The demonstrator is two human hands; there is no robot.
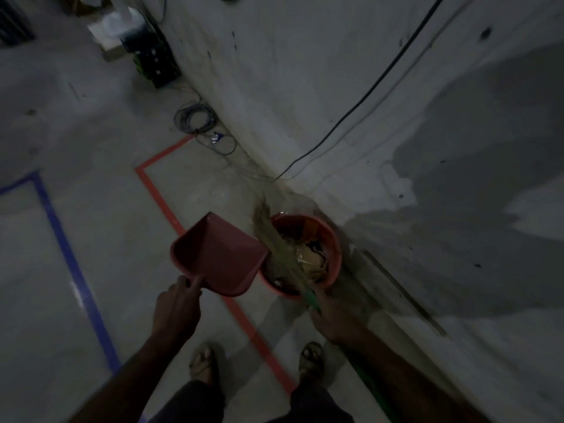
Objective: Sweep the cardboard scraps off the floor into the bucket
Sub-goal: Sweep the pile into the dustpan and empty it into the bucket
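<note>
Left hand (177,306) is seen in the head view clamped on the handle of a red dustpan (218,254), held tilted beside the orange bucket (334,248). Right hand (331,315) is wrapped around the green-handled broom (276,239), whose bristles lie across the bucket's mouth. Cardboard scraps (311,257) are already inside. Emptying appears finished or nearly so; next, any remaining scraps on the floor (106,239) would need gathering.

Hands hold dustpan (218,254) and broom (276,242) over bucket (332,254).

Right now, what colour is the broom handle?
Green, where the right hand grips the broom handle; head view.
</note>
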